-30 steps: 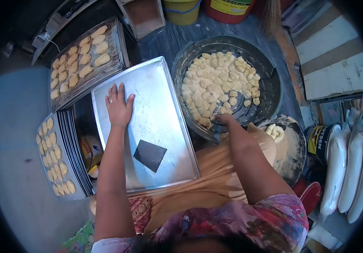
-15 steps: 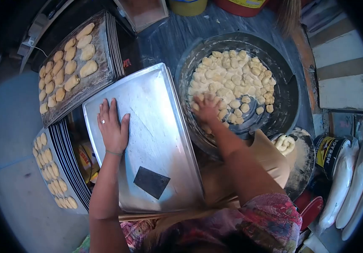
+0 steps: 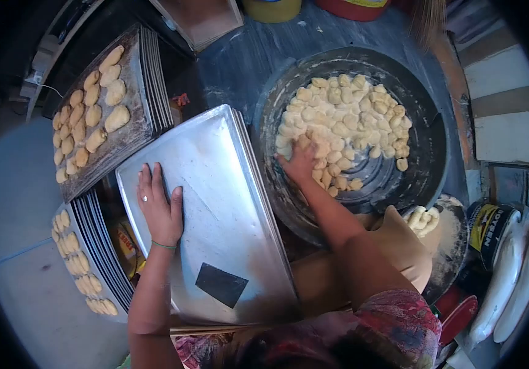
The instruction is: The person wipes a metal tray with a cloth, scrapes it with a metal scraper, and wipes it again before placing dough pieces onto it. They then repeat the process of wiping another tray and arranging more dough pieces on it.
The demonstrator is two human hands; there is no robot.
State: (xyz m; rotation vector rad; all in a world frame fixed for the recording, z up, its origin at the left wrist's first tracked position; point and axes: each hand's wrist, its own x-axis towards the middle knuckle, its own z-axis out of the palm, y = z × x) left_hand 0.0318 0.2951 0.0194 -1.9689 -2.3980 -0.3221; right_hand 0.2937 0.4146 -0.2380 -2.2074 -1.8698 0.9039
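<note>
My left hand [image 3: 161, 209] lies flat, fingers stretched out, on the upper left of a shiny metal baking tray [image 3: 215, 203], the top one of a stack. A dark rectangular flat piece [image 3: 222, 285] rests on the tray's lower part. My right hand [image 3: 302, 161] reaches into a large round dark tub [image 3: 427, 147], touching the left side of a heap of floury dough pieces [image 3: 344, 114]. Its thumb is spread from the fingers, whose tips are partly lost among the dough. I see no piece gripped in it.
Trays of shaped dough rolls stand at the left, an upper stack [image 3: 132, 92] and a lower one [image 3: 95, 246]. Right of the tub are twisted dough [image 3: 423, 220] on a floury round surface, a paint can [image 3: 492, 230] and long white plastic-wrapped bundles [image 3: 501, 295].
My right hand has shifted within the heap, and dough pieces around it have moved, several pushed up and to the right. My left hand stays on the tray. The view has shifted slightly.
</note>
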